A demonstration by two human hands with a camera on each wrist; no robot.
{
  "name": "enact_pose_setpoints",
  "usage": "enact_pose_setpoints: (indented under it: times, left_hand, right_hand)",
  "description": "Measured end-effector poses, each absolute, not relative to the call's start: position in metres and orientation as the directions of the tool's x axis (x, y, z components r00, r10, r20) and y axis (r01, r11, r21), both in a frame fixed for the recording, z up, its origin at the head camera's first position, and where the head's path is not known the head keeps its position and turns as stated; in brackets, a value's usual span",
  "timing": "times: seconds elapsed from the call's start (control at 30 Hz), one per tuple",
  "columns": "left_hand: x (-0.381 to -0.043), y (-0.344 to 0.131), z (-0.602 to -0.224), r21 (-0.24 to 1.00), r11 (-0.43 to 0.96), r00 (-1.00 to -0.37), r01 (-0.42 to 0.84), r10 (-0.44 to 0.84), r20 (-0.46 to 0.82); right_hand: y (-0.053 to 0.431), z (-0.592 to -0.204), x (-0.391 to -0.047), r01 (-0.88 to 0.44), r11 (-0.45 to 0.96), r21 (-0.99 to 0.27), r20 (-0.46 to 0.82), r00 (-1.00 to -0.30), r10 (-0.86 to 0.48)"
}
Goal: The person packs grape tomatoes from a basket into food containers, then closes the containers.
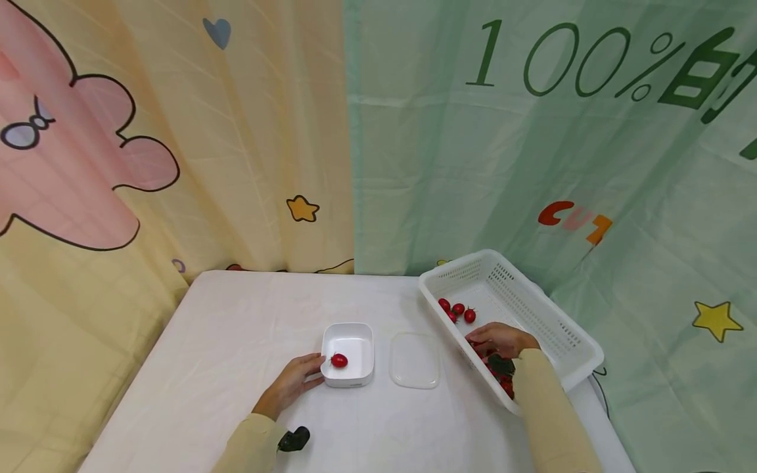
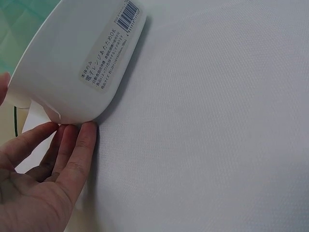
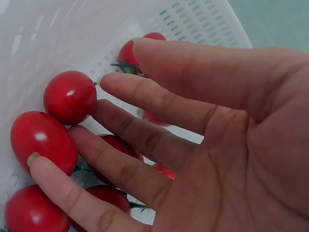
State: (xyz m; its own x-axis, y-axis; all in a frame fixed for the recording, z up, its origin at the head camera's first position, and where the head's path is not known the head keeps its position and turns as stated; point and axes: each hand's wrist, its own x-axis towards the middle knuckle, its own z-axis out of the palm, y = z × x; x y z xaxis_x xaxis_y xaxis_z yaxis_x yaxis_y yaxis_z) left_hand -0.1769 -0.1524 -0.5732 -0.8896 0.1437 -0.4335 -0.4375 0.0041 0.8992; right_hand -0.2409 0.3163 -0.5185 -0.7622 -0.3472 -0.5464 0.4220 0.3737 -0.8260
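A square white container [image 1: 364, 376] stands on the table with one cherry tomato [image 1: 339, 360] inside. My left hand [image 1: 296, 379] touches its left side; in the left wrist view the straight fingers [image 2: 79, 150] meet the wall low down, beneath a printed label [image 2: 108, 48]. Inside the white perforated basket [image 1: 568, 338], my right hand [image 1: 499, 338] reaches among cherry tomatoes. The right wrist view has its fingers spread, with fingertips at a round tomato [image 3: 71, 97] and a larger one [image 3: 43, 142]. Nothing is gripped there. More tomatoes lie beneath the fingers, partly hidden.
A translucent square lid [image 1: 414, 360] lies flat between the container and the basket. Several tomatoes [image 1: 458, 309] sit at the basket's far left side. Printed curtains [image 1: 414, 164] hang behind the white table [image 1: 236, 328]. A dark cable [image 1: 602, 394] hangs at the right edge.
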Motion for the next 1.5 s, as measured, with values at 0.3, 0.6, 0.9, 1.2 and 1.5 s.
enact_pose_setpoints:
  times: [0.3, 0.6, 0.9, 1.2, 1.5]
  left_hand:
    - [-0.1799, -0.1526, -0.5727, 0.891, 0.008, -0.882, -0.455, 0.137, -0.452]
    - [-0.1795, -0.1528, -0.5719, 0.892, 0.004, -0.883, -0.453, 0.137, -0.449]
    - [-0.1801, -0.1531, -0.5731, 0.894, 0.009, -0.885, -0.447, 0.141, -0.444]
    - [-0.18, -0.1524, -0.5741, 0.893, 0.009, -0.884, -0.45, 0.138, -0.447]
    - [-0.1787, -0.1523, -0.5761, 0.896, 0.009, -0.887, -0.443, 0.136, -0.441]
  right_hand:
    - [0.3205, -0.5222, -0.2419, 0.42, 0.411, -0.809, -0.569, -0.733, -0.373]
    - [0.3207, -0.5204, -0.2434, 0.367, 0.444, -0.817, -0.549, -0.73, -0.407]
    - [0.3216, -0.5207, -0.2442, 0.384, 0.419, -0.823, -0.544, -0.745, -0.386]
    - [0.3209, -0.5195, -0.2435, 0.419, 0.359, -0.834, -0.541, -0.747, -0.387]
    - [0.3199, -0.5219, -0.2421, 0.422, 0.311, -0.851, -0.522, -0.745, -0.416]
